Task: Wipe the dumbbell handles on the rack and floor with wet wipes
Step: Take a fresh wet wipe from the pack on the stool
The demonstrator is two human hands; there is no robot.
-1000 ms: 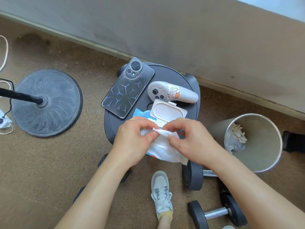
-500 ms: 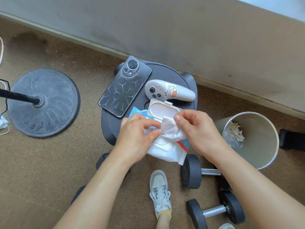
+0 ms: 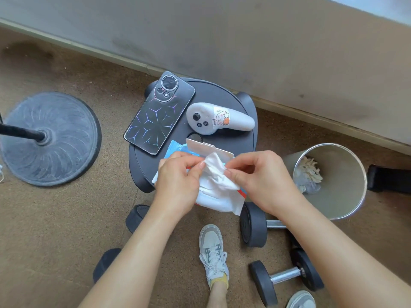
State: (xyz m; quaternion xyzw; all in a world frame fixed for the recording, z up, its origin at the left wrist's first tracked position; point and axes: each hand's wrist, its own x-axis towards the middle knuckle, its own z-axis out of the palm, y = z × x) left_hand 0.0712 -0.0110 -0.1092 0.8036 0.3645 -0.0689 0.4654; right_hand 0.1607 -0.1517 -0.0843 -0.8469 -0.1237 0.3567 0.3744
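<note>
The wipe (image 3: pixel 214 172) has risen further from the pack (image 3: pixel 219 202) at the surface's (image 3: pixel 222 96) near edge; the left hand (image 3: pixel 178 185) and right hand (image 3: pixel 260 178) pinch it with closed fingers (image 3: pixel 230 174); the bin (image 3: pixel 347 196) holds crumpled waste (image 3: pixel 309 174).

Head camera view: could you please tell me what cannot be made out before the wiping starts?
All in the head view.
- Wet wipes pack: its label and fill, covered by the left hand, right hand and the wipe they pinch.
- Upper dumbbell: handle mostly hidden by the right forearm.
- Two dark ends by the left forearm: the arm hides whatever joins them.
- Bin contents: too small to identify.
</note>
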